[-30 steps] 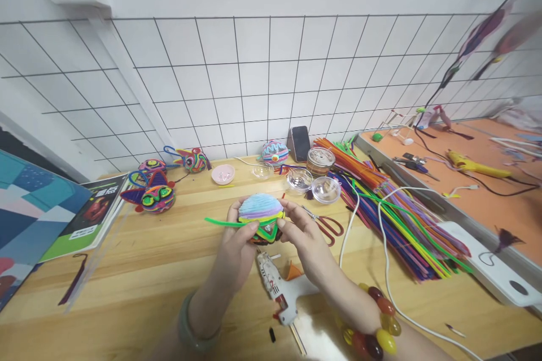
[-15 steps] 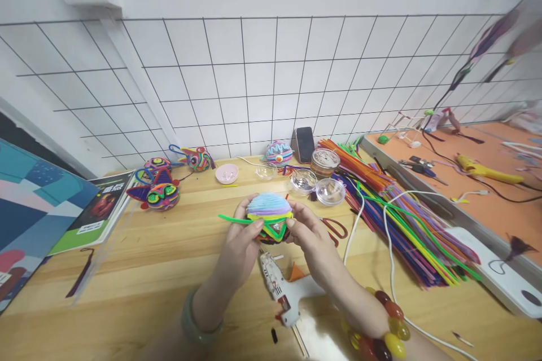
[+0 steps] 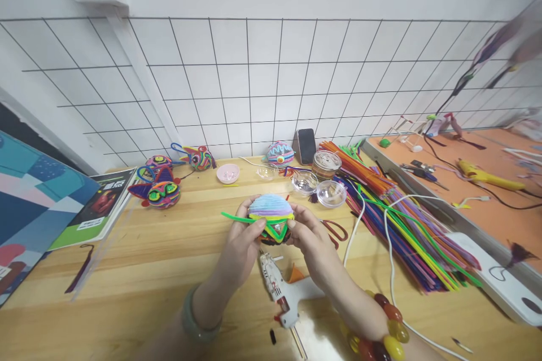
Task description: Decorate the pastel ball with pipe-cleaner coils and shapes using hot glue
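Between my two hands is a rounded pipe-cleaner ornament (image 3: 271,206), banded pale blue, lilac and yellow, with a bent green strip forming a V on its lower front. My left hand (image 3: 245,236) grips its left side, thumb on the green pipe cleaner (image 3: 235,218), whose loose end sticks out to the left. On the right side, my right hand (image 3: 308,231) holds the ornament with thumb and fingers closed on it. Below it lies a white glue gun (image 3: 277,290), and red-handled scissors (image 3: 336,232) are partly hidden behind my right hand.
Finished pipe-cleaner ornaments (image 3: 164,194) lie at the left by a magazine (image 3: 104,203). Toward the back are a pink dish (image 3: 227,174), clear plastic half-shells (image 3: 331,194) and a phone (image 3: 306,145). Bundled pipe cleaners (image 3: 406,231), a white cable (image 3: 390,259) and a power strip (image 3: 495,276) occupy the right.
The view has shifted slightly. Both hands keep their hold on the ornament, with hardly any visible movement.
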Motion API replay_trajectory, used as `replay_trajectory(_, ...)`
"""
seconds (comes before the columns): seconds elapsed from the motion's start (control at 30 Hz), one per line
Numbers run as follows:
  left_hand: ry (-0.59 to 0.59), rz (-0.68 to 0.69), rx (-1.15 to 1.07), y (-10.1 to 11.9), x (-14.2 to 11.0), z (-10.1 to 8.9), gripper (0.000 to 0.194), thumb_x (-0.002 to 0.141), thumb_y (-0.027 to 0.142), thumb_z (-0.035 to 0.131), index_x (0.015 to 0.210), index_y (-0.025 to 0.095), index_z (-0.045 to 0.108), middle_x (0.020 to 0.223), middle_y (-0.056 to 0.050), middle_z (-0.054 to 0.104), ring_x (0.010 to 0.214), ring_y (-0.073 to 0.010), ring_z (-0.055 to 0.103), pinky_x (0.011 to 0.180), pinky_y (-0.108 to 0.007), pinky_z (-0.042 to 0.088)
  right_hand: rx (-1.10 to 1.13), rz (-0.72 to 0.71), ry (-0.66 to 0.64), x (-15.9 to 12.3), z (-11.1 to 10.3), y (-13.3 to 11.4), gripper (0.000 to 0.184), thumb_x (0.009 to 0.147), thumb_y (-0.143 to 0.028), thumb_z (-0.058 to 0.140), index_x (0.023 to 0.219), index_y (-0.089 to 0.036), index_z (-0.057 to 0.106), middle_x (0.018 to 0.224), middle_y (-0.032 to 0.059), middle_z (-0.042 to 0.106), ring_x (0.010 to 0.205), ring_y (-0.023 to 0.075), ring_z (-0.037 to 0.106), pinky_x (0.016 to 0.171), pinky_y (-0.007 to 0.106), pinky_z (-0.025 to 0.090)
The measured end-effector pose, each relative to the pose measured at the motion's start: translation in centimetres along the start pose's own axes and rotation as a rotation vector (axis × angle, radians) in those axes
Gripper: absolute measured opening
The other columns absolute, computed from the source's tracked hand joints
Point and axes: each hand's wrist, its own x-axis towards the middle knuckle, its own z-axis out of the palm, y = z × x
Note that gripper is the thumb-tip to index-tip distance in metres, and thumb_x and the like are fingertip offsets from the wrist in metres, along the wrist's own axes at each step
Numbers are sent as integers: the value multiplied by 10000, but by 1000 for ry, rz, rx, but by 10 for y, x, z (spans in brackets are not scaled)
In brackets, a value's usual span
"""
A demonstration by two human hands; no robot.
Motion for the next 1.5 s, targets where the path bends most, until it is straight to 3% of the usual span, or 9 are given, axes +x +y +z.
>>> replay_trajectory(0.83, 6, -18, 31, -2, 2, -2, 580, 797, 228, 632, 1328, 249, 399, 1091, -61, 662, 969, -215, 622, 815, -328, 474, 40, 31, 13, 2, 0, 5, 309, 767, -391, 657, 1026, -232, 601, 946, 23, 622, 761, 175, 570, 644, 291, 443)
replay_trajectory(1.2, 40, -78, 77, 1, 2, -3, 492, 797, 234, 629, 1260, 212, 464, 1055, -74, 656, 952, -213, 616, 814, -344, 482, 144, 154, 67, 8, -1, 14, 377, 677, -412, 730, 970, -216, 597, 797, -3, 633, 600, 130, 548, 576, 264, 431)
replay_trajectory(1.5, 80, -109, 108, 1, 5, -4, 498, 796, 235, 623, 1261, 200, 448, 1033, -80, 658, 937, -214, 603, 805, -355, 478, 209, 219, 53, 7, 3, 9, 397, 646, -401, 746, 945, -210, 568, 736, -12, 650, 577, 123, 555, 565, 252, 421)
